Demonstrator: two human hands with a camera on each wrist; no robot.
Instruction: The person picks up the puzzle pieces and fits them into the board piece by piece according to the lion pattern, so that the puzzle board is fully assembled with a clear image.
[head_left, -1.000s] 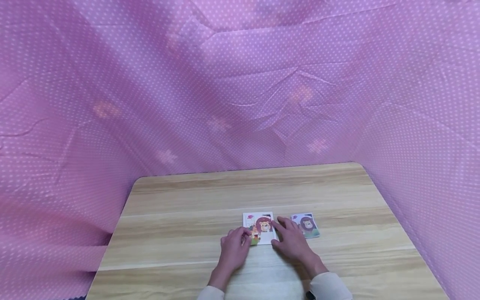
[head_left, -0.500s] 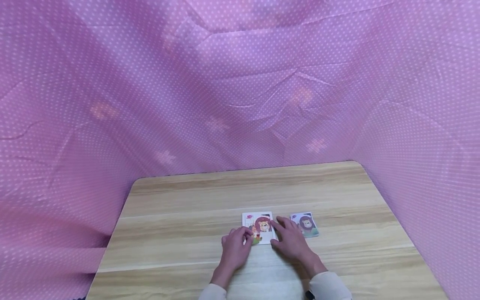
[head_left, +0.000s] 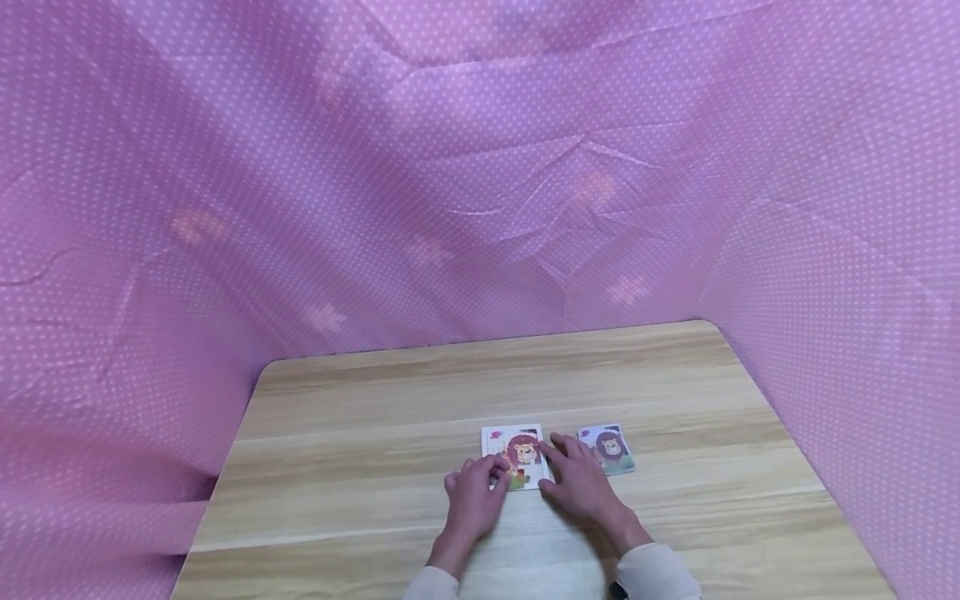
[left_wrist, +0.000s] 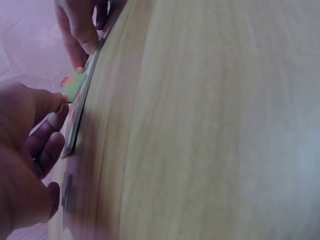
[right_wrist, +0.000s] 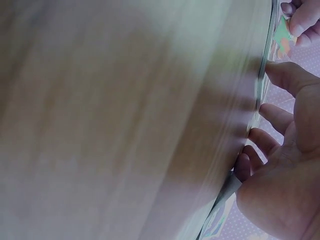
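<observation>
A white puzzle board (head_left: 536,476) with a lion picture lies on the table, partly filled with pieces. My left hand (head_left: 474,498), at the board's left side, pinches a green and orange puzzle piece (left_wrist: 74,86) between thumb and fingers. The left wrist view shows that piece tilted just above the board. My right hand (head_left: 587,487) rests its fingertips along the board's right edge, with the thumb (right_wrist: 287,75) at the near corner. The left fingers cover part of the picture in the head view.
Just right of the right hand lies a small lion picture card (head_left: 609,448), partly covered by its fingers. A small flat dark-edged thing (left_wrist: 66,192) lies below the left hand. Pink dotted cloth (head_left: 480,208) surrounds the wooden table (head_left: 360,433) at the back and sides.
The green piece in my left hand shows further over the board's lower part, turned slightly. The right hand has stayed at the board's edge. The head view has shifted slightly.
</observation>
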